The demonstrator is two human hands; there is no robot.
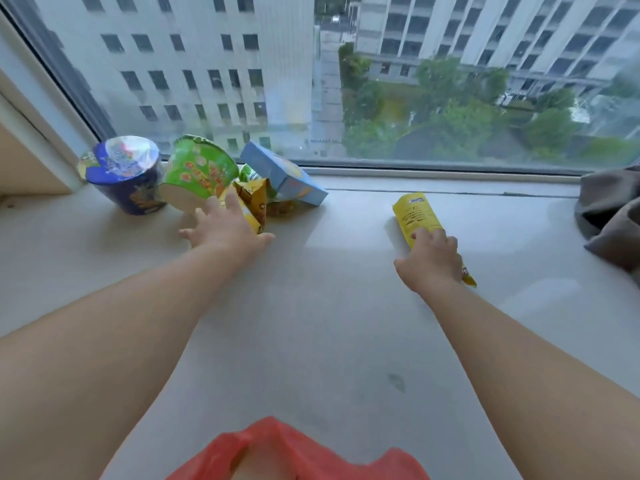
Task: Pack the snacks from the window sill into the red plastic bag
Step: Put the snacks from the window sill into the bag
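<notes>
Both hands are stretched out over the window sill (329,306), well apart; the left hand (225,226) has its fingers spread and straight, reaching into the cluster of snacks and touching the crumpled yellow-brown packet (254,199) and, it seems, the base of the green cup (197,171), with nothing yet gripped; the right hand (431,256) is curled over the lower half of the yellow pouch (414,211), pinning or gripping it against the sill.

Working from the left: the blue cup (126,178) stands upright by the frame, a stiff tapered tub with a shiny foil lid; the green cup leans tilted beside it, same stiff paper wall, so it would likely roll if nudged and is better taken round its body than by the rim; the yellow-brown packet and a green packet (249,173) behind it are thin crinkly film, best pinched at a seam; the light blue box (284,174) is flat cardboard propped on the packets, so lifting them first may let it drop; take it by its long edges. The yellow pouch lies flat and alone, smooth and slippery-looking; a firm wrap of the fingers should do.

The red plastic bag (294,452) sits at the near edge between the arms, thin and floppy, its mouth partly open; one hand will probably need to hold it wide while the other feeds items in; heavier cups first, soft packets on top. Grey cloth (609,216) is heaped at the far right.
</notes>
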